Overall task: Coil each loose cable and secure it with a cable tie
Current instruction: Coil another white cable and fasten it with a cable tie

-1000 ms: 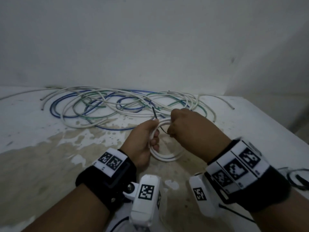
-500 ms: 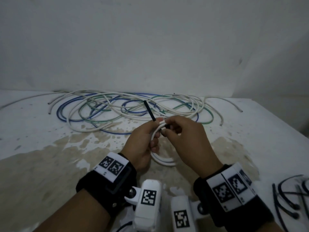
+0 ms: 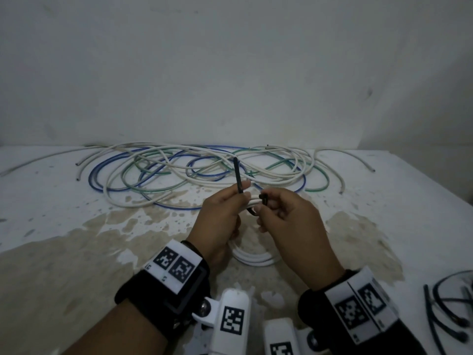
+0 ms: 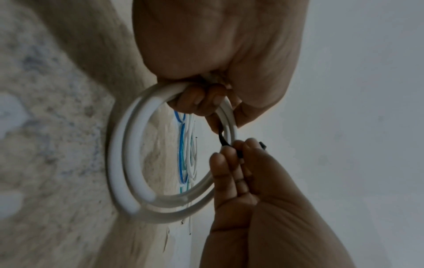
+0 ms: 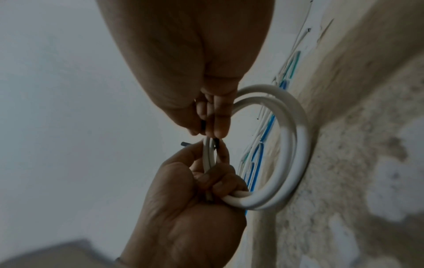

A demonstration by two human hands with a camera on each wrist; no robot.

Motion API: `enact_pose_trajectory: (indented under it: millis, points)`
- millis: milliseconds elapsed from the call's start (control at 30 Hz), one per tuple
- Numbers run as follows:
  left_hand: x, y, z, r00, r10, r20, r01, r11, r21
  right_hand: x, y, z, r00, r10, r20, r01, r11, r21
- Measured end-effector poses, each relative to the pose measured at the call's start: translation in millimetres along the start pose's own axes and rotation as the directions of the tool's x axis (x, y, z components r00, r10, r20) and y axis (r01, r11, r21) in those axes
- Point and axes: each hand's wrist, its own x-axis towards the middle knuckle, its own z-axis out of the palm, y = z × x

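A small white cable coil (image 3: 252,260) hangs above the table, gripped at its top by my left hand (image 3: 222,213). The same coil (image 4: 128,174) (image 5: 291,148) shows as a ring of a few turns in both wrist views. A black cable tie (image 3: 238,176) wraps the coil's top, its free tail sticking up past my left thumb. My right hand (image 3: 286,216) pinches the tie's head end (image 3: 263,201) just right of the coil. In the left wrist view the tie (image 4: 223,138) runs from the coil into my right fingertips (image 4: 231,152).
A tangle of loose white, blue and green cables (image 3: 204,170) lies at the back of the stained white table (image 3: 76,226), near the wall. Several spare black cable ties (image 3: 448,308) lie at the front right.
My right hand has pulled back and lowered, now pinching the tie's head beside the coil. The tie's tail stands more upright above my left thumb. The view has shifted, showing the spare ties.
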Motion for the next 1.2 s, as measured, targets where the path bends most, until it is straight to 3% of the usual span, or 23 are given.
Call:
enact_pose_trajectory:
  millis: [200, 500, 700, 1000, 1200]
  points:
    - [-2, 2, 1, 0.999, 0.037, 0.004, -0.037, 0.999, -0.010, -2, -4, -3, 0.999, -0.028, -0.046, 0.029, 0.999, 0.033]
    - [-6, 4, 4, 0.996, 0.087, 0.014, -0.088, 0.996, 0.024, -3, -5, -5, 0.975, -0.196, -0.100, 0.163, 0.947, -0.276]
    - [-7, 7, 6, 0.974, 0.226, -0.019, -0.220, 0.961, 0.166, -5, -13, -7, 0.993, -0.040, -0.115, 0.054, 0.991, 0.119]
    - [-7, 4, 8, 0.948, 0.314, -0.044, -0.268, 0.868, 0.418, -4, -20, -7, 0.988, -0.038, -0.151, 0.066, 0.980, 0.188]
    - [-11, 6, 12, 0.912, 0.410, -0.024, -0.352, 0.809, 0.470, -3, -20, -10, 0.987, -0.012, -0.162, 0.043, 0.981, 0.190]
